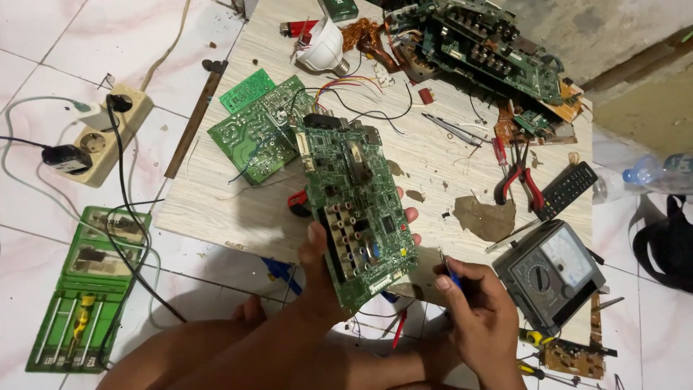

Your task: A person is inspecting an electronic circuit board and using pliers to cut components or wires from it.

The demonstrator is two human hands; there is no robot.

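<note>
Presently: left hand grips a green circuit board, held tilted above the wooden bench; right hand pinches a slim blue-handled tool just beside the board's lower corner. Step judged: inspection; any contact calls for a steady tip; analogue multimeter and red pliers lie near.

A circuit board is sitting at frame centre over the tabletop, with a multimeter lying lower right. A power strip is lying on the floor at far left, above a tool case.
</note>
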